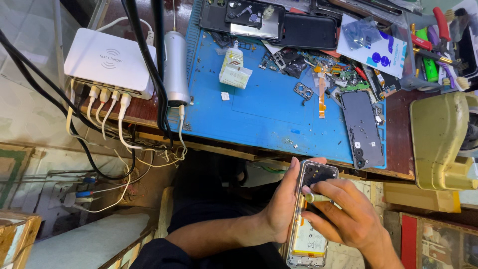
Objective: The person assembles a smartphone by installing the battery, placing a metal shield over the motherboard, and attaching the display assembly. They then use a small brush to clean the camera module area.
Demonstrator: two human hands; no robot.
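Note:
My left hand [280,204] grips the side of an opened smartphone [309,238] held below the bench edge, its back off and a pale battery showing. My right hand [343,214] lies over the phone's middle and pinches a small pale-handled tool [316,198], its tip near the dark camera end of the phone. A removed dark back cover [362,127] lies on the blue work mat [264,107] above my hands.
A white multi-port charger [109,60] with several white cables sits at the left, a silver cylinder [176,67] beside it. Phone parts, flex cables, a small glue bottle [234,67] and pliers [432,37] crowd the far bench. A beige device [440,142] stands at right.

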